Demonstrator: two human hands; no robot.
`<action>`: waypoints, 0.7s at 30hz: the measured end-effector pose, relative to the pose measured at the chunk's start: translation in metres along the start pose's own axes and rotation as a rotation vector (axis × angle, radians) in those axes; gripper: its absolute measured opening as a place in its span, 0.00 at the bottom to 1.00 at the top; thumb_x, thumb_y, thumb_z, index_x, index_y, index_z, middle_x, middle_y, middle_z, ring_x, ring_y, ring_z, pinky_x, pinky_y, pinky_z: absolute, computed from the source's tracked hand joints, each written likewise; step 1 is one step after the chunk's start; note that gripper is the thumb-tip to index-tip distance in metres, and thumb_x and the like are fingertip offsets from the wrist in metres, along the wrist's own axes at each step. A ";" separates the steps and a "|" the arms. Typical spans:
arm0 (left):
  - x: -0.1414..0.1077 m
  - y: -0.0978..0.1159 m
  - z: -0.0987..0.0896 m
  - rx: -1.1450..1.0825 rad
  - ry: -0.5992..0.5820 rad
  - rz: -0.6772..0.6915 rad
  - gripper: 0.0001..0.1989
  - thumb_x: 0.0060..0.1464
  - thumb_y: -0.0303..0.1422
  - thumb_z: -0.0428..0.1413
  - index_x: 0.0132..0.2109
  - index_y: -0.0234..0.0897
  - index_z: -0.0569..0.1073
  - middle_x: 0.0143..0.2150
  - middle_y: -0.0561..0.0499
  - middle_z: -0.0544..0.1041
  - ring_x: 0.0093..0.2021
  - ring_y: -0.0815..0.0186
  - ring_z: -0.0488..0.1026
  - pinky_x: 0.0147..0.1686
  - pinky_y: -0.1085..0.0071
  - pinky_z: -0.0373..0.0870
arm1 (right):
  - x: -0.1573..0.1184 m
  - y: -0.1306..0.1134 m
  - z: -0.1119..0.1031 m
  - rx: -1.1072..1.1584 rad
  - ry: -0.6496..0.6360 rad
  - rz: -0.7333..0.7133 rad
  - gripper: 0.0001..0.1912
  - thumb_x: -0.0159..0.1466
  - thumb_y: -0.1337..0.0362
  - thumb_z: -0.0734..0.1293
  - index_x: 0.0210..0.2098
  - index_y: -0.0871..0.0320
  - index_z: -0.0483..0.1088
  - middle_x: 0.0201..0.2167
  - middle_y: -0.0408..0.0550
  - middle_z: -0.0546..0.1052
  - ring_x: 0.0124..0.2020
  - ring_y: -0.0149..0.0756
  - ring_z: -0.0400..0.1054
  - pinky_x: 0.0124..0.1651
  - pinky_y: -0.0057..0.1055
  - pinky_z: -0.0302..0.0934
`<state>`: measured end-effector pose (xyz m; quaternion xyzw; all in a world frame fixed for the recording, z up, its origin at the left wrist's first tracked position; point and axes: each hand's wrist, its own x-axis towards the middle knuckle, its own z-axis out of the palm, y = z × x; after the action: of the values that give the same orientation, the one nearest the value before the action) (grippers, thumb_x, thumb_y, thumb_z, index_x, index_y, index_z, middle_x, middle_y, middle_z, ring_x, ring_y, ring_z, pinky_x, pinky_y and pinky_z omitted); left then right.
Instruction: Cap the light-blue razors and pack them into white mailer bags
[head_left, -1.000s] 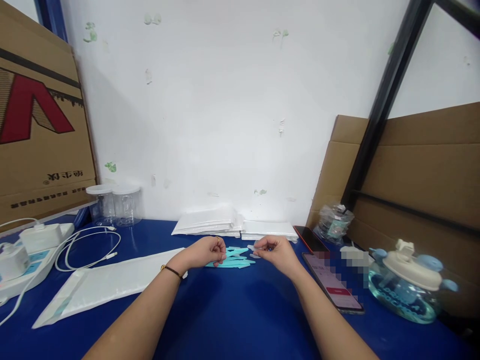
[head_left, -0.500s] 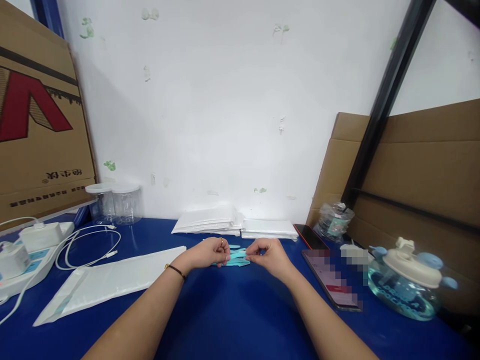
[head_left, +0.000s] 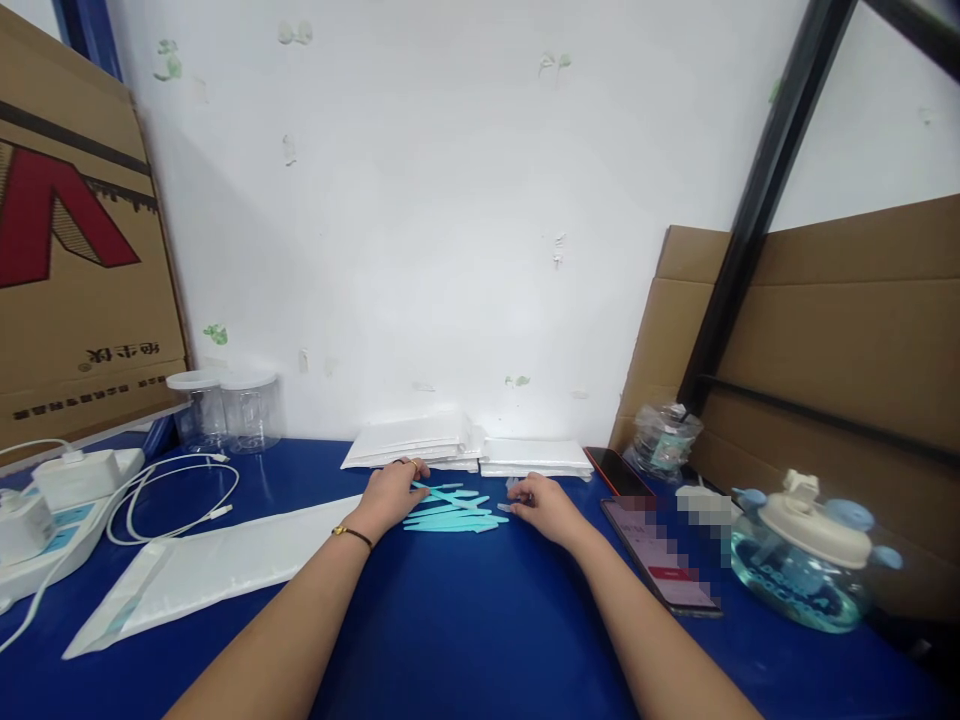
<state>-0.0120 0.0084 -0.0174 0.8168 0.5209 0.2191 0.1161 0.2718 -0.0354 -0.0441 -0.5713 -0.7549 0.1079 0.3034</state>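
Several thin turquoise strips (head_left: 454, 519) lie loosely fanned out on the blue table (head_left: 465, 620), between my two hands. My left hand (head_left: 394, 492) is at their left end, fingers apart and bent over the tips of the upper strips. At the right end is my right hand (head_left: 546, 508), its fingers curled near a small translucent piece (head_left: 512, 484); whether it grips anything there is too small to tell. Behind the strips, against the wall, rest two stacks of flat white packets, a left one (head_left: 409, 440) and a right one (head_left: 534, 456).
A long white packet (head_left: 217, 570) lies at the left, near a white cable and a power strip (head_left: 75, 530). Clear jars (head_left: 251, 412) stand behind. On the right are two phones (head_left: 664, 560), a wrapped jar (head_left: 666, 440) and a bottle (head_left: 806, 560).
My hands have moved apart, the left one back and to the left, the right one slightly right. The strips, bunched between my fingers before, now lie spread on the table.
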 end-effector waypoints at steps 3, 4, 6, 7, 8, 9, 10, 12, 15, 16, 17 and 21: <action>-0.002 0.006 0.002 0.070 -0.067 0.098 0.09 0.47 0.36 0.55 0.38 0.42 0.73 0.38 0.51 0.73 0.41 0.62 0.69 0.36 0.72 0.60 | 0.001 -0.001 0.006 -0.027 -0.045 0.012 0.04 0.55 0.66 0.67 0.30 0.57 0.73 0.32 0.47 0.70 0.33 0.35 0.66 0.36 0.29 0.59; -0.002 0.008 0.003 0.090 -0.093 0.121 0.09 0.47 0.36 0.55 0.37 0.42 0.74 0.37 0.51 0.73 0.40 0.62 0.70 0.36 0.72 0.60 | 0.001 -0.002 0.007 -0.019 -0.053 0.026 0.03 0.55 0.66 0.66 0.29 0.58 0.73 0.32 0.47 0.70 0.33 0.35 0.65 0.36 0.29 0.59; -0.002 0.010 0.004 0.105 -0.126 0.133 0.08 0.47 0.37 0.55 0.36 0.43 0.75 0.36 0.52 0.74 0.39 0.62 0.70 0.35 0.72 0.60 | 0.001 -0.003 0.008 0.005 -0.063 0.058 0.02 0.55 0.67 0.66 0.28 0.58 0.71 0.32 0.47 0.70 0.32 0.34 0.65 0.35 0.28 0.58; -0.001 0.011 0.004 0.103 -0.134 0.129 0.07 0.47 0.36 0.55 0.35 0.43 0.75 0.36 0.52 0.74 0.38 0.63 0.71 0.35 0.72 0.60 | 0.000 -0.003 0.008 0.016 -0.064 0.071 0.02 0.55 0.67 0.66 0.28 0.58 0.71 0.32 0.47 0.70 0.31 0.34 0.65 0.34 0.28 0.58; -0.001 0.011 0.005 0.101 -0.144 0.123 0.06 0.47 0.35 0.55 0.34 0.43 0.75 0.35 0.52 0.75 0.38 0.63 0.71 0.34 0.73 0.60 | 0.000 -0.003 0.008 0.026 -0.064 0.080 0.01 0.55 0.67 0.66 0.28 0.58 0.70 0.31 0.46 0.71 0.31 0.34 0.65 0.33 0.27 0.57; -0.001 0.011 0.006 0.097 -0.155 0.116 0.05 0.47 0.34 0.55 0.32 0.42 0.75 0.34 0.52 0.75 0.36 0.64 0.71 0.34 0.73 0.60 | 0.000 -0.003 0.008 0.036 -0.063 0.084 0.00 0.54 0.68 0.66 0.27 0.58 0.70 0.30 0.46 0.71 0.30 0.33 0.65 0.32 0.27 0.57; -0.001 0.010 0.006 0.091 -0.165 0.109 0.05 0.47 0.33 0.54 0.31 0.41 0.75 0.33 0.52 0.75 0.35 0.64 0.71 0.33 0.73 0.60 | 0.000 -0.002 0.009 0.046 -0.062 0.085 0.00 0.54 0.68 0.67 0.27 0.58 0.70 0.29 0.45 0.72 0.29 0.33 0.65 0.32 0.27 0.56; -0.001 0.010 0.007 0.071 -0.175 0.100 0.05 0.47 0.33 0.54 0.29 0.40 0.74 0.30 0.52 0.75 0.32 0.65 0.70 0.31 0.74 0.60 | 0.001 -0.001 0.009 0.074 -0.061 0.087 0.02 0.53 0.69 0.67 0.25 0.58 0.69 0.26 0.44 0.72 0.28 0.33 0.65 0.31 0.26 0.55; -0.001 0.007 0.009 0.011 -0.178 0.095 0.05 0.48 0.34 0.53 0.30 0.39 0.72 0.29 0.52 0.73 0.29 0.66 0.69 0.28 0.74 0.59 | 0.002 0.001 0.007 0.141 -0.051 0.103 0.01 0.55 0.68 0.65 0.27 0.58 0.68 0.24 0.42 0.72 0.26 0.32 0.65 0.29 0.25 0.56; 0.000 0.006 0.009 -0.017 -0.180 0.095 0.06 0.49 0.35 0.52 0.31 0.39 0.71 0.28 0.53 0.72 0.29 0.67 0.68 0.28 0.75 0.58 | 0.002 0.002 0.005 0.163 -0.050 0.111 0.01 0.56 0.68 0.64 0.28 0.58 0.67 0.24 0.42 0.72 0.25 0.31 0.66 0.28 0.25 0.56; 0.000 0.005 0.010 -0.045 -0.181 0.095 0.07 0.50 0.36 0.50 0.32 0.39 0.71 0.28 0.53 0.72 0.28 0.67 0.67 0.27 0.75 0.58 | 0.002 0.002 0.002 0.194 -0.050 0.117 0.02 0.57 0.67 0.63 0.29 0.58 0.67 0.24 0.42 0.72 0.24 0.30 0.66 0.27 0.25 0.57; 0.002 0.004 0.011 -0.188 -0.192 0.104 0.11 0.52 0.40 0.48 0.35 0.37 0.68 0.27 0.55 0.68 0.27 0.69 0.64 0.26 0.76 0.58 | 0.000 -0.002 -0.014 0.436 -0.005 0.109 0.08 0.58 0.61 0.64 0.31 0.59 0.68 0.23 0.41 0.71 0.21 0.28 0.64 0.25 0.24 0.57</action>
<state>-0.0030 0.0087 -0.0246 0.8453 0.4416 0.1937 0.2300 0.2779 -0.0386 -0.0318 -0.5317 -0.6826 0.2862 0.4116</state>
